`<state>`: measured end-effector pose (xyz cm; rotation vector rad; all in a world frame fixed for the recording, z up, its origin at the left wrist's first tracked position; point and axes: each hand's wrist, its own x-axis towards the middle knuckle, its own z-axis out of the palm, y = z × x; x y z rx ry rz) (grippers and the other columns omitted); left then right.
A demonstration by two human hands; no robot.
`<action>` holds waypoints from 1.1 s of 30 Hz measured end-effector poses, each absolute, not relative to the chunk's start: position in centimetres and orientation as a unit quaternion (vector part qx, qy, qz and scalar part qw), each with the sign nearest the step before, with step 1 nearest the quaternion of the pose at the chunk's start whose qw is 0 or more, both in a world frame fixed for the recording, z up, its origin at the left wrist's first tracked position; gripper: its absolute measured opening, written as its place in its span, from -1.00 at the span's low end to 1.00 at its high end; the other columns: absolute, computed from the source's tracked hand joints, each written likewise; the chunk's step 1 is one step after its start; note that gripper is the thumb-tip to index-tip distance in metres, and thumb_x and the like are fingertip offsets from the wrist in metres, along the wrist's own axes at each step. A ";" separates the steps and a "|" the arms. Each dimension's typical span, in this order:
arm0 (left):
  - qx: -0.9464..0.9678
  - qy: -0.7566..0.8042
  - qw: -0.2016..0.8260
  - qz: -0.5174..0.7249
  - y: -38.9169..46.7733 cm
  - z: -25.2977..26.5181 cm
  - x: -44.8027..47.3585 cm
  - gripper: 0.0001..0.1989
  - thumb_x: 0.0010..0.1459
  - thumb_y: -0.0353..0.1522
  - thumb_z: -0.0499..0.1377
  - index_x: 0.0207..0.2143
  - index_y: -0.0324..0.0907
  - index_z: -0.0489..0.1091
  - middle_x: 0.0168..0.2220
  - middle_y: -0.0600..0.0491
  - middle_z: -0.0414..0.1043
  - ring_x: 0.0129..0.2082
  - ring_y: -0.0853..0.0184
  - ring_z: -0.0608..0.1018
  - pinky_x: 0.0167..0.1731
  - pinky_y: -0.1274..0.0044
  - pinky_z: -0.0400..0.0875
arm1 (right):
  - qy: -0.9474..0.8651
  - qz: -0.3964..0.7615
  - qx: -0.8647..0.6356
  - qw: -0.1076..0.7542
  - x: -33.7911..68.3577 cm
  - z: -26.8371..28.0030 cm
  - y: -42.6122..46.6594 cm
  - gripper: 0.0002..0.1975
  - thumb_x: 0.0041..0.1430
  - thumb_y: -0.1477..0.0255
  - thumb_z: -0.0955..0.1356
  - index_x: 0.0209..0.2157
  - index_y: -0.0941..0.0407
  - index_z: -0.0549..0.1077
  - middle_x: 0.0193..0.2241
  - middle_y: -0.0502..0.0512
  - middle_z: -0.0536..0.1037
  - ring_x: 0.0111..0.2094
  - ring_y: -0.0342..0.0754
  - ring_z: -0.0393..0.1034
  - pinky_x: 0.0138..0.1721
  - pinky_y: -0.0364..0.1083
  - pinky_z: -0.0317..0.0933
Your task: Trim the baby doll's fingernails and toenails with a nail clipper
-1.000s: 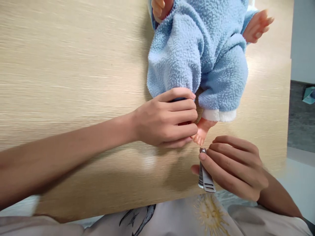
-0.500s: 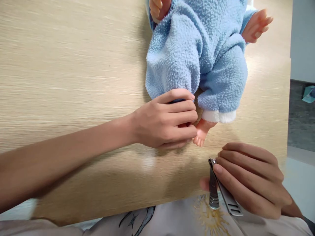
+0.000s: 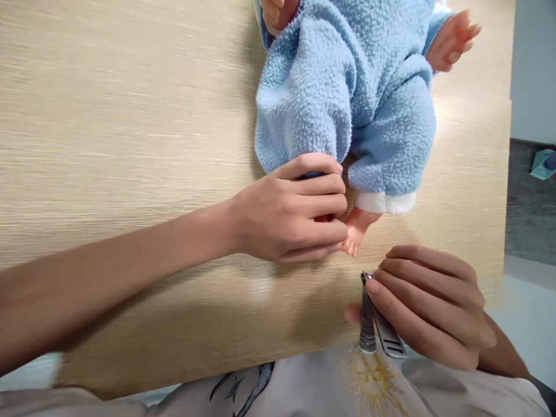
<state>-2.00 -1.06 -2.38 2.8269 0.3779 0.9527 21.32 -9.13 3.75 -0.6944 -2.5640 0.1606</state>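
Doll (image 3: 382, 87) on table (image 3: 130, 145); clippers (image 3: 367, 327) in hand

Left hand (image 3: 295, 208): fingers closed round the end of one leg (image 3: 313, 110). Right hand (image 3: 434, 307): fingers pinching clippers, just short of the bare foot (image 3: 356, 231). Judged best: leg steady, pinch light.

A pale off-white, loosely creased cloth garment (image 3: 304, 397) covers the lap. Printed on it are a golden sun (image 3: 373, 379) with wavy rays, a small grey star (image 3: 233, 389) and dark, curved grey-black shapes (image 3: 259, 387). The slim left hand (image 3: 291, 211) and right hand (image 3: 434, 307) are bare, as are both slender forearms (image 3: 130, 278).
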 end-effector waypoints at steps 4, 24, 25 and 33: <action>0.932 0.134 0.091 0.323 -1.3 -2.5 -1.7 -0.78 0.34 -0.32 -0.02 -0.36 -0.13 0.33 -0.38 0.13 0.39 -0.13 0.32 0.49 0.20 0.31 0.18 | -0.932 0.041 -0.254 0.257 21.2 3.5 -8.9 -0.80 0.18 0.41 0.48 -0.34 0.27 0.47 -0.54 0.05 0.54 -0.42 -0.10 0.46 -0.31 -0.01 0.45; 0.944 0.131 0.031 0.303 -1.1 -2.3 -1.7 -0.76 0.39 -0.34 0.01 -0.37 -0.15 0.32 -0.40 0.17 0.46 -0.21 0.39 0.51 0.17 0.41 0.22 | -0.948 0.030 -0.228 0.222 21.1 3.1 -8.1 -0.80 0.18 0.41 0.48 -0.30 0.27 0.48 -0.55 0.02 0.51 -0.43 -0.12 0.42 -0.33 -0.02 0.41; 0.944 0.131 0.036 0.301 -1.1 -2.3 -1.7 -0.78 0.38 -0.35 0.02 -0.37 -0.16 0.32 -0.40 0.17 0.46 -0.20 0.39 0.51 0.17 0.41 0.22 | -0.948 0.029 -0.228 0.220 21.1 3.1 -8.1 -0.80 0.18 0.41 0.47 -0.30 0.27 0.48 -0.54 0.02 0.51 -0.43 -0.12 0.42 -0.32 -0.03 0.41; 0.947 0.115 0.068 0.291 -1.1 -2.1 -2.0 -0.80 0.35 -0.47 -0.03 -0.32 -0.18 0.34 -0.38 0.15 0.48 -0.17 0.36 0.50 0.19 0.38 0.14 | -0.952 0.031 -0.215 0.216 21.1 3.0 -7.9 -0.78 0.17 0.41 0.48 -0.29 0.30 0.48 -0.54 0.03 0.51 -0.45 -0.11 0.43 -0.35 -0.02 0.40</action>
